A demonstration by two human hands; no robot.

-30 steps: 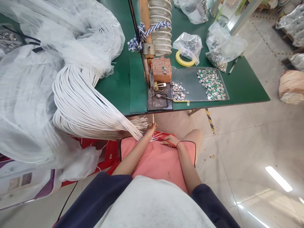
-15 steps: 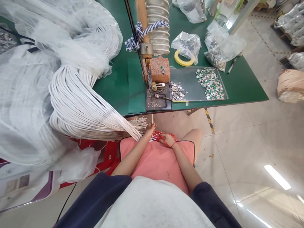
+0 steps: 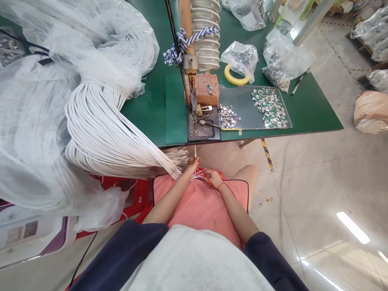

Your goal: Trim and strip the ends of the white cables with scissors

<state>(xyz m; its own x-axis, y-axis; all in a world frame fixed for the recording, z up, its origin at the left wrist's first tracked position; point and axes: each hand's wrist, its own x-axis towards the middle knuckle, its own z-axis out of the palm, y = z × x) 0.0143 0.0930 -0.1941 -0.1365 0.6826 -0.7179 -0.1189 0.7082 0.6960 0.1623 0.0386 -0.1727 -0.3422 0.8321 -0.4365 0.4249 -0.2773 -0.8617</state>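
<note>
My left hand (image 3: 192,164) is closed around the thin ends of a large bundle of white cables (image 3: 100,133), which sweeps in from a clear plastic wrapping (image 3: 33,121) on the left. A few loose white wire ends (image 3: 198,174) stick out between my hands. My right hand (image 3: 214,178) sits just to the right over my pink apron (image 3: 200,206), closed on a red-handled hand tool (image 3: 209,180). Its metal end is hidden by my fingers, so I cannot tell its exact kind.
A green-topped workbench (image 3: 312,109) lies ahead, with a bench press on a brick block (image 3: 202,89). A metal tray (image 3: 248,107) holds several small metal terminals. Plastic bags, yellow tape and a pen lie behind it. Tiled floor surrounds the bench.
My right hand has moved slightly left, closer to my left hand, with the red-handled tool. My left hand and the white cable bundle stay almost still.
</note>
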